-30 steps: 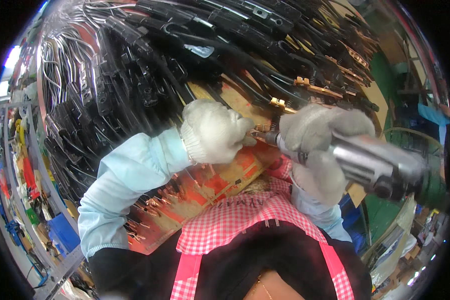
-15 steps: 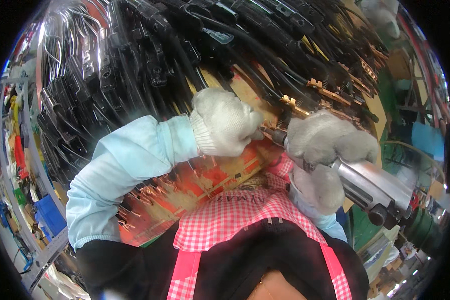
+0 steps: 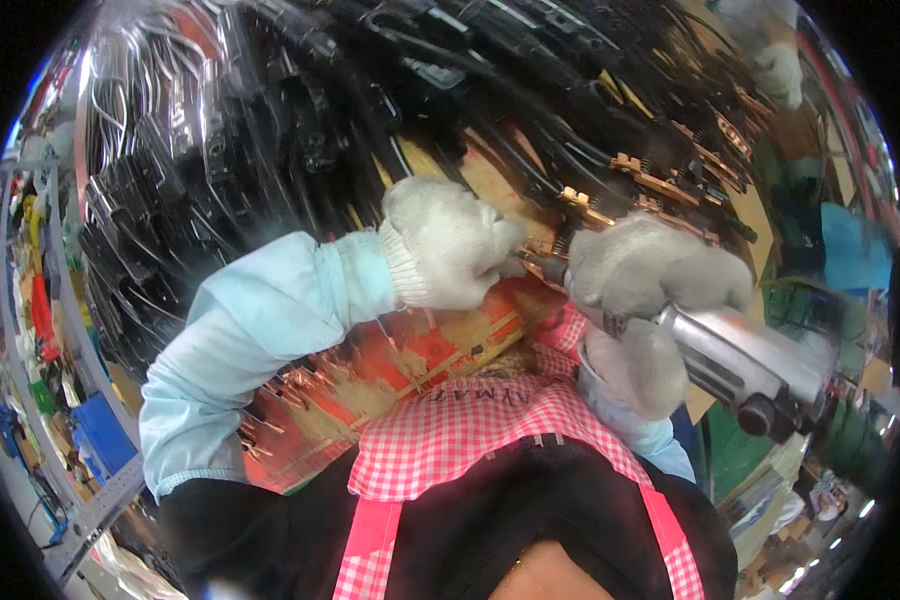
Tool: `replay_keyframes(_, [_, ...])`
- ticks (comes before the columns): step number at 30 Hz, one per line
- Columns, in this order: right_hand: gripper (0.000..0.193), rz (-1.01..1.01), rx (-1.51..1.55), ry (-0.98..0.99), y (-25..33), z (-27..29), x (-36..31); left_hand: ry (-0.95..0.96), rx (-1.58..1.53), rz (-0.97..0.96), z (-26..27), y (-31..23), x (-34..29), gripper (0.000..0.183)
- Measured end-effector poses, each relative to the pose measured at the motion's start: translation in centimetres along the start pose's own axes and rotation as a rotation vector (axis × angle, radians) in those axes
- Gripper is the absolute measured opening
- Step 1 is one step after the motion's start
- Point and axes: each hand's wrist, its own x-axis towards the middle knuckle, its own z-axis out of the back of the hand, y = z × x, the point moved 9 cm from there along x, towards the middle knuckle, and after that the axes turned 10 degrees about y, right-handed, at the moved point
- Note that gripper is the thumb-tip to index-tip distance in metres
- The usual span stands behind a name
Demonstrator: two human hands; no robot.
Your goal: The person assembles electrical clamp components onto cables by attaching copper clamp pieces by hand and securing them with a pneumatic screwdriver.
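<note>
My right hand (image 3: pixel 660 275), in a grey-white knit glove, is wrapped round a silver pneumatic screwdriver (image 3: pixel 740 355). The tool's tip points left, toward my left fingers. My left hand (image 3: pixel 450 245), in a white knit glove, is closed just left of the tip; whatever its fingers hold is hidden. Small copper-coloured parts (image 3: pixel 542 246) show between the hands, beside the tip. Beyond my hands lie copper-coloured clamps (image 3: pixel 655 183) and a heap of black cables (image 3: pixel 340 120) with black plastic fittings.
A worn red and tan work surface (image 3: pixel 410 345) lies under my hands, with bare copper wire ends (image 3: pixel 260 420) at its left. Shelving with a blue bin (image 3: pixel 100 432) stands at the left. At the upper right is another person's gloved hand (image 3: pixel 778 75).
The screwdriver and my right hand have shifted slightly up and left. My left hand stays nearly in place. The other person's gloved hand at the upper right has come lower into view.
</note>
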Motion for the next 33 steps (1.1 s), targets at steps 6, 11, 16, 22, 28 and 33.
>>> replay_keyframes(6, [0.040, -0.051, 0.198, -0.339, -0.7, 4.1, -0.8, -0.167, 0.026, -0.040, 1.1, -0.5, 0.0, 0.023])
replay_keyframes(11, [0.035, -0.296, 0.245, -0.739, -0.6, 13.1, -7.1, -0.128, 0.017, -0.057, 1.1, -0.8, -0.2, 0.026])
replay_keyframes(16, [0.018, -0.642, -0.126, -1.103, -2.8, 24.1, -18.9, -0.352, -0.216, -0.143, 3.8, -1.0, 1.5, 0.026])
replay_keyframes(22, [0.050, -0.876, -0.689, -1.067, -5.4, 31.3, -28.2, -0.279, -0.143, -0.170, 1.5, -3.2, 2.2, 0.048])
replay_keyframes(28, [0.052, -1.006, -1.310, -1.030, -3.1, 30.5, -24.3, -0.488, 0.043, -0.226, -0.4, -3.8, 4.2, 0.032])
replay_keyframes(33, [0.037, -0.195, -1.222, -0.828, 0.5, 24.3, -9.6, -0.547, 0.069, -0.171, 0.3, -4.3, 7.8, 0.021])
